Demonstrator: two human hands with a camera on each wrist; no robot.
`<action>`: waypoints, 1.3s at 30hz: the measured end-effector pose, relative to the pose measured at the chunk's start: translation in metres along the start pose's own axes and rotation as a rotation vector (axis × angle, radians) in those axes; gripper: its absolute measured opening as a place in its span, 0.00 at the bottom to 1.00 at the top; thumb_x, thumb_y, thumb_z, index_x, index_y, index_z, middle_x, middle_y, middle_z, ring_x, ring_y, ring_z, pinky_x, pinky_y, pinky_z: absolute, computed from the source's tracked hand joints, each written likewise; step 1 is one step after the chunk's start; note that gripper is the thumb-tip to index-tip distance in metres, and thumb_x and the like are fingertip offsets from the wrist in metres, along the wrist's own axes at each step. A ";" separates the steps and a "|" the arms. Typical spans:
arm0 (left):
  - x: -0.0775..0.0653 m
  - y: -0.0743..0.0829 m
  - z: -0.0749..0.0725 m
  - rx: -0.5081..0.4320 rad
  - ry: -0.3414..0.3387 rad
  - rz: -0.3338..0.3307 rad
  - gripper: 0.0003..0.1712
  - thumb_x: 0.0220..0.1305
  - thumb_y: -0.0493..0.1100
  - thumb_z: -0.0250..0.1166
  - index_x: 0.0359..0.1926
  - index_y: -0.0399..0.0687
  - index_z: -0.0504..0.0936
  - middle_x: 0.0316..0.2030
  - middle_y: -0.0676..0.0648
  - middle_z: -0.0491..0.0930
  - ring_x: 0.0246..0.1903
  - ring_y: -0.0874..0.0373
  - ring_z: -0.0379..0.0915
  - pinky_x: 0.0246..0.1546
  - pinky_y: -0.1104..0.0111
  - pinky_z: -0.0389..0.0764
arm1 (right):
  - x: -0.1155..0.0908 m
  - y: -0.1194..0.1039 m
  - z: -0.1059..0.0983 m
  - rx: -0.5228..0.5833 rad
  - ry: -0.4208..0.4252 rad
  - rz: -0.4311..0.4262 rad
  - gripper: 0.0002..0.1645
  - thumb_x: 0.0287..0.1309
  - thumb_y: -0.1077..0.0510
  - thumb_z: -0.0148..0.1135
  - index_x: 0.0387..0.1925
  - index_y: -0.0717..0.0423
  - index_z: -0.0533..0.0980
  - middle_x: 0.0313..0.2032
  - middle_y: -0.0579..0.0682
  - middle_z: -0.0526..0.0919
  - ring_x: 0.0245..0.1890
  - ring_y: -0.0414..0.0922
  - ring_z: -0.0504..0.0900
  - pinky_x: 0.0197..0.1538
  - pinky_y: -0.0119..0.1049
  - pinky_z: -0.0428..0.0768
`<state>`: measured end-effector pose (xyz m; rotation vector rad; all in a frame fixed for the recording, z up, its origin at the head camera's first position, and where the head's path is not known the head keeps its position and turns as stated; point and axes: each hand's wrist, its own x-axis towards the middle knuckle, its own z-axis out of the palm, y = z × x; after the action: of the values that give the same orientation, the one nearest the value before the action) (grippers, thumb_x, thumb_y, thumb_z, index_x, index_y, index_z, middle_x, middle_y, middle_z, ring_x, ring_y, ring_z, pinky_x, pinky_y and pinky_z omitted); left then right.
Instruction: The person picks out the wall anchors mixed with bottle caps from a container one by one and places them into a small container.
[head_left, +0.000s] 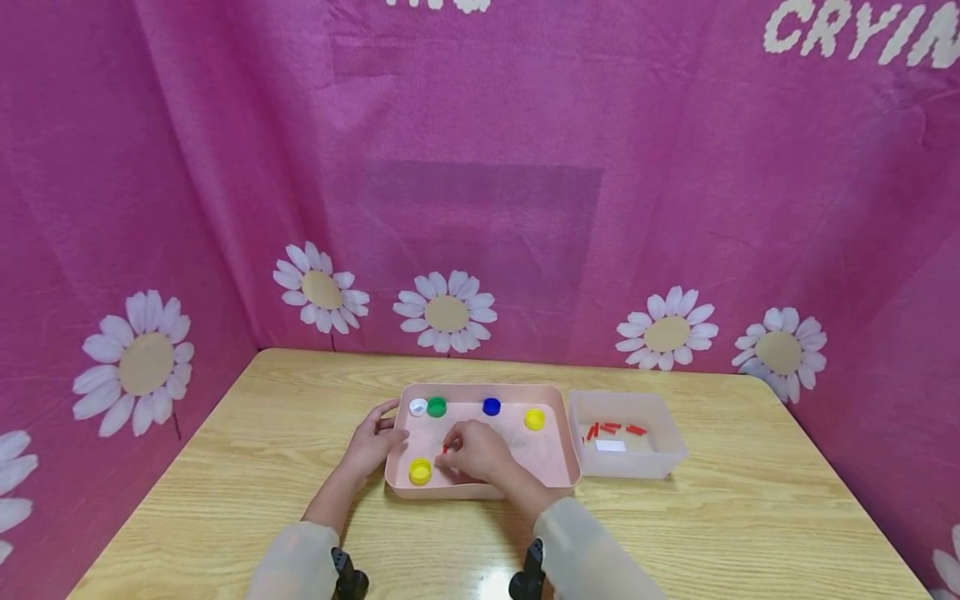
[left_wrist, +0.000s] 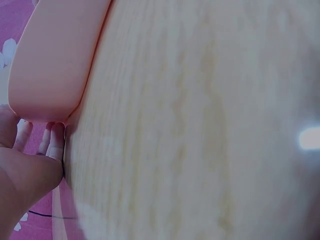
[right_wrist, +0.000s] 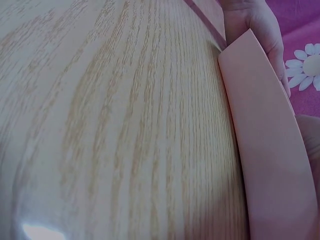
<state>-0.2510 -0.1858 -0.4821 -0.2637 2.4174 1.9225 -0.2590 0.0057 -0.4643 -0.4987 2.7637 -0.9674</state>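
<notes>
A pink tray (head_left: 517,492) stands on the table, with my left hand (head_left: 372,446) at its left end. The left thumb reaches over the rim, and the other fingers lie along the outside of the end wall. My right hand (head_left: 477,452) is over the left half of the tray and pinches a small red stick (head_left: 446,449) between thumb and fingertips. Just left of it sits a yellow bottle cap (head_left: 421,472). Along the tray's back lie a white cap (head_left: 417,407), a green cap (head_left: 437,407) and a blue cap (head_left: 491,407). Another yellow cap (head_left: 535,419) lies at the right.
Against the tray's right side stands a translucent plastic box (head_left: 660,463). Inside it are several red sticks (head_left: 636,430) and a white label-like rectangle (head_left: 610,446). The wooden table (head_left: 750,517) extends to a pink curtain (head_left: 480,217) with daisies behind it.
</notes>
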 end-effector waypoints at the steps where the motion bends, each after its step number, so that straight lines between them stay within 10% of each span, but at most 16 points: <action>1: 0.000 -0.001 0.000 0.002 -0.002 0.001 0.33 0.61 0.36 0.58 0.68 0.50 0.61 0.56 0.34 0.70 0.51 0.47 0.71 0.50 0.62 0.77 | 0.000 0.000 0.000 -0.003 0.001 0.000 0.13 0.46 0.48 0.71 0.30 0.50 0.79 0.25 0.41 0.78 0.27 0.39 0.71 0.31 0.29 0.68; 39: -0.004 0.002 0.001 -0.014 0.001 0.025 0.33 0.61 0.33 0.58 0.67 0.46 0.62 0.54 0.32 0.70 0.49 0.49 0.71 0.48 0.63 0.79 | -0.008 0.000 -0.017 0.083 0.071 -0.052 0.13 0.47 0.47 0.70 0.30 0.51 0.80 0.25 0.42 0.77 0.27 0.39 0.71 0.31 0.29 0.70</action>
<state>-0.2480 -0.1837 -0.4798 -0.2358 2.4202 1.9509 -0.2561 0.0190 -0.4508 -0.5356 2.7711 -1.1280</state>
